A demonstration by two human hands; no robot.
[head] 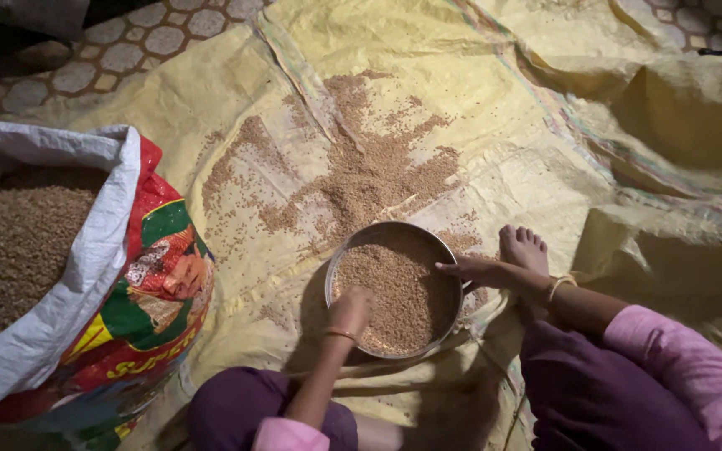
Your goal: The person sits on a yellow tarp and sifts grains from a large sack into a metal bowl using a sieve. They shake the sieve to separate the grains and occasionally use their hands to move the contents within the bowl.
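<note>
Two hands at a round metal pan (453, 276) of grain on the yellow sheet (495, 108): left hand (350, 311) closed in grain, right hand (476, 269) fingers gripping the rim. Sorting step; steady rim hold needed next.

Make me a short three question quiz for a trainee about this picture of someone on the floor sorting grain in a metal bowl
1. True or false: the right hand grips the rim of the metal bowl.
2. Where is the left hand? A) on the open sack B) in the grain inside the bowl C) on the foot
3. What lies loose on the yellow sheet beyond the bowl?

Key
1. True.
2. B.
3. Scattered grain; the open sack stands at the left, also full of grain.
</note>
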